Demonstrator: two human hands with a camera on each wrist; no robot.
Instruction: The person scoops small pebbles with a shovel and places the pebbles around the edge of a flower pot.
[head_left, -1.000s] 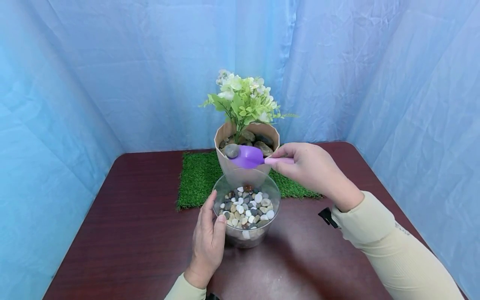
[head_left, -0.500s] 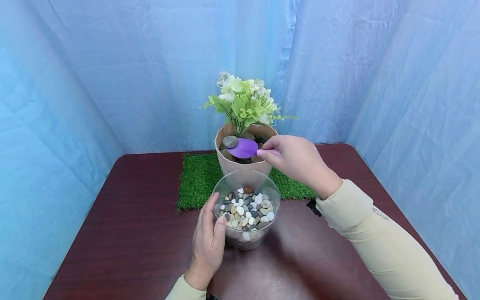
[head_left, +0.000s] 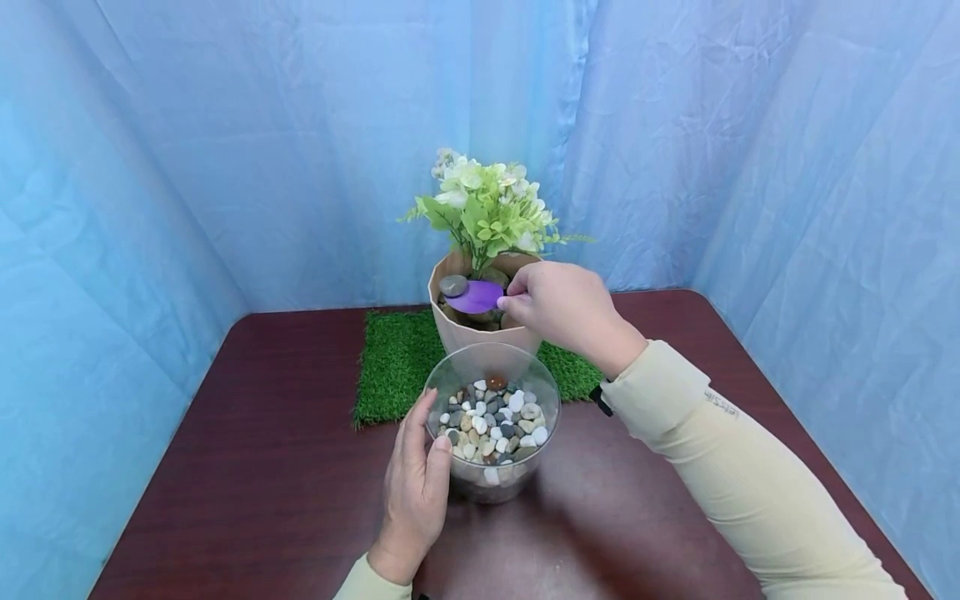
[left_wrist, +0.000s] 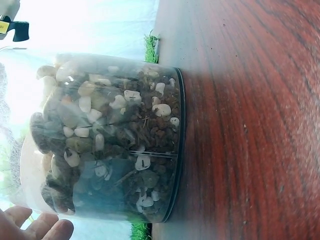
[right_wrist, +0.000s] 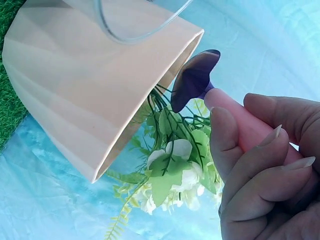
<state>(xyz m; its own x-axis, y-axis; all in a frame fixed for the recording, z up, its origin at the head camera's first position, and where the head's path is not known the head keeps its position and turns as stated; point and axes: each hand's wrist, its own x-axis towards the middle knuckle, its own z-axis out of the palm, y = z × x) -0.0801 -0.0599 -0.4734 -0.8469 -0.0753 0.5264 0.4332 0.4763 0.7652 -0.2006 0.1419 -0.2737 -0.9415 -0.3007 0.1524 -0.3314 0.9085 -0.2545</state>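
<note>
In the head view my right hand (head_left: 562,304) pinches the handle of a small garden trowel with a purple blade (head_left: 480,297). Its pink handle (right_wrist: 245,122) shows in the right wrist view. A grey stone (head_left: 453,286) lies on the blade's tip, over the mouth of a beige flower pot (head_left: 480,329). That pot holds larger stones and a plant (head_left: 487,200) with white flowers. Nearer to me, my left hand (head_left: 417,483) rests with fairly straight fingers against the side of a clear plastic pot (left_wrist: 120,180). Small white, grey and tan pebbles (head_left: 491,421) fill its lower part.
A green artificial grass mat (head_left: 397,367) lies under the beige pot. The dark red-brown table (head_left: 285,433) carries everything. Pale blue curtains (head_left: 300,150) hang close behind it and on both sides.
My right hand has moved left and somewhat up, carrying the trowel and grey stone from the beige pot's front rim to over its opening. The left hand stays at the clear pot.
</note>
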